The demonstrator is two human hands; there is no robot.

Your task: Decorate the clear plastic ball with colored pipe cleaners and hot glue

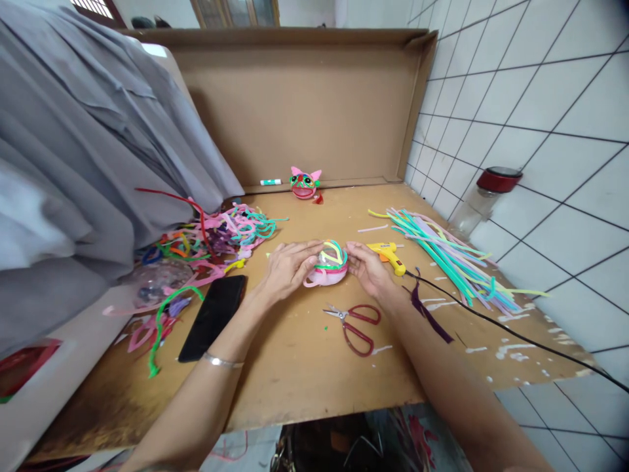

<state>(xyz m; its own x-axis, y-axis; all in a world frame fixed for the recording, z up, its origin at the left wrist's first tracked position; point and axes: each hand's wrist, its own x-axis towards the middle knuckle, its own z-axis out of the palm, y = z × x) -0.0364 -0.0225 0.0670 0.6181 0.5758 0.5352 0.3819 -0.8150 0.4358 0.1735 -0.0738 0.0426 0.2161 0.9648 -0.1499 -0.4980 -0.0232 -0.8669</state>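
Note:
A small round pipe-cleaner craft [328, 276] sits on the cardboard-topped table between my hands. It has a pink base, with green, teal and yellow strands curved over its top and a pink loop at its lower left. My left hand [291, 270] grips it from the left, fingers laid along its upper edge and thumb against its side. On the other side, the curled fingers of my right hand [367, 267] hold its right edge. Red-handled scissors [354, 324] lie spread apart just in front. A yellow glue gun [390, 254] rests beside my right hand.
Loose pipe cleaners [240, 233] are heaped at the left near a black phone [212, 318]. A bundle of straight ones [442, 252] lies right, by a red-lidded jar [484, 196]. Behind are a finished pipe-cleaner animal head [303, 185] and a marker [270, 182]. A black cord [491, 311] crosses the right side.

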